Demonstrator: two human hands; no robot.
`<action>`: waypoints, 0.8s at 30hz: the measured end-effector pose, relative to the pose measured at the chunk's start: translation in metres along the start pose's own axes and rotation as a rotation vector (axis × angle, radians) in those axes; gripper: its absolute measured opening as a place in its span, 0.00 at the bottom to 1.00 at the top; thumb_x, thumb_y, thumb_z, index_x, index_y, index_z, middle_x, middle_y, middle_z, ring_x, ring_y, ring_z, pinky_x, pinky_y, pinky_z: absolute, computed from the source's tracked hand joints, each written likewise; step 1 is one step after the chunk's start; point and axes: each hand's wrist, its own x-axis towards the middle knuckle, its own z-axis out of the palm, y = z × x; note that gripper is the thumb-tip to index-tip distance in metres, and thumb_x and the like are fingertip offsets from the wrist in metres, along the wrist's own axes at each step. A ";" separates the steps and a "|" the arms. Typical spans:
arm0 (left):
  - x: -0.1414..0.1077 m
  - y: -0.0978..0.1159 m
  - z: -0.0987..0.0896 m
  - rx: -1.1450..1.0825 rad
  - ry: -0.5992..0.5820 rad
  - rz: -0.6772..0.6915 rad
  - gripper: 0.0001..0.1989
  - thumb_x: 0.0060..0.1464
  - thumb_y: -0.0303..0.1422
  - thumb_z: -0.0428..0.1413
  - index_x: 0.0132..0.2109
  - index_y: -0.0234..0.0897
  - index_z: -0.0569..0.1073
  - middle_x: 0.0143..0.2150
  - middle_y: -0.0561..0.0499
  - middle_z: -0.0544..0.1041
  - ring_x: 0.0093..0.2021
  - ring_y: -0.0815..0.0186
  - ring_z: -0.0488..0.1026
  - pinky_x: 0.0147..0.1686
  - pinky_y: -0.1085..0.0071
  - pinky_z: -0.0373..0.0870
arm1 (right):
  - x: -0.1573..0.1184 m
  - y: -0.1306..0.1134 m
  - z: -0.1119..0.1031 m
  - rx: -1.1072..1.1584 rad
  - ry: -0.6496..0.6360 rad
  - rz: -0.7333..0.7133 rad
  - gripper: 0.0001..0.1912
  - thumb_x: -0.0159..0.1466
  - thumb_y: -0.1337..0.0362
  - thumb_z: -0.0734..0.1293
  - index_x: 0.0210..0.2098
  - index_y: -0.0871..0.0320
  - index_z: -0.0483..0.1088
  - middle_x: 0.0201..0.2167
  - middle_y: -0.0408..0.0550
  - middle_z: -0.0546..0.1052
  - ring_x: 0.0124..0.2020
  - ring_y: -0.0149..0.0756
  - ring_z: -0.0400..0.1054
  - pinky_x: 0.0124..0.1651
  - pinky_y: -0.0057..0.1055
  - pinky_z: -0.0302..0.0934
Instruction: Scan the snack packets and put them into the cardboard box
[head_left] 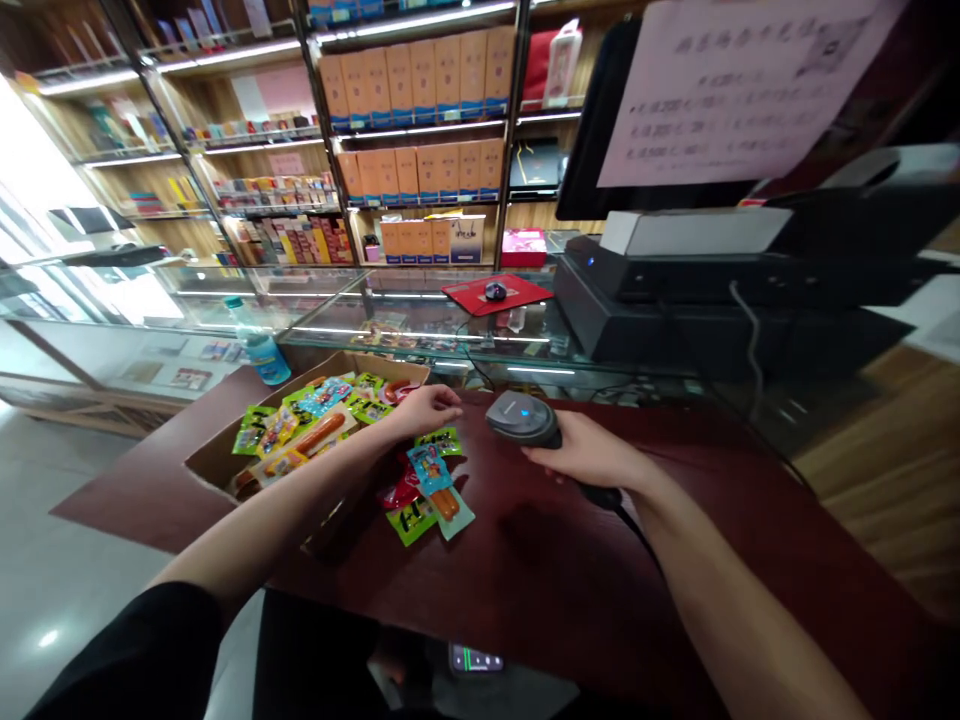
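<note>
Far left: one clear plastic water bottle [259,345] with a blue label, beyond the counter's near edge. Next: one open brown cardboard box [382,363] on the dark red counter top [570,600], holding brightly coloured plastic packets of sausage snacks [300,430]. Your left hand [424,410]: palm down at the box's right corner, fingers loosely curled; you cannot tell whether it holds anything. Just right of it: a loose pile of green and blue sausage packets [427,490], lying on the counter top. Behind, centre: a glass display case [420,320] bearing a red mouse mat [495,292] with a computer mouse [495,291], before wooden shelves of orange boxes [412,100]. Your right hand [592,450]: closed firmly around a dark grey corded handheld barcode scanner [525,420]. Far right: a black point-of-sale terminal [675,285], below a black monitor [592,130] carrying a printed paper notice [735,90].
</note>
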 end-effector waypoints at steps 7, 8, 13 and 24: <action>-0.010 -0.013 0.019 0.646 -0.148 0.104 0.20 0.50 0.25 0.54 0.52 0.35 0.74 0.49 0.39 0.74 0.48 0.57 0.74 0.50 0.66 0.68 | 0.001 0.004 -0.005 0.007 0.029 -0.004 0.11 0.58 0.60 0.67 0.38 0.59 0.68 0.21 0.44 0.74 0.19 0.33 0.69 0.22 0.25 0.61; -0.012 -0.013 0.020 0.723 -0.189 0.085 0.22 0.49 0.24 0.54 0.53 0.33 0.73 0.50 0.37 0.73 0.48 0.55 0.74 0.49 0.65 0.68 | 0.001 0.004 -0.004 0.002 0.029 -0.001 0.11 0.57 0.60 0.67 0.38 0.59 0.68 0.22 0.44 0.74 0.19 0.33 0.70 0.22 0.25 0.61; -0.018 -0.003 0.022 0.914 -0.351 -0.017 0.15 0.49 0.25 0.53 0.45 0.28 0.76 0.43 0.30 0.75 0.45 0.47 0.76 0.43 0.60 0.71 | 0.003 0.006 -0.002 -0.019 0.025 0.019 0.14 0.57 0.59 0.66 0.40 0.60 0.69 0.22 0.44 0.75 0.20 0.34 0.71 0.22 0.26 0.61; -0.006 -0.015 0.017 0.596 -0.134 0.085 0.14 0.49 0.26 0.54 0.44 0.36 0.78 0.42 0.39 0.77 0.43 0.55 0.76 0.45 0.66 0.70 | 0.004 0.007 -0.002 -0.005 -0.001 0.004 0.12 0.56 0.60 0.66 0.38 0.59 0.68 0.22 0.44 0.75 0.21 0.35 0.71 0.22 0.27 0.62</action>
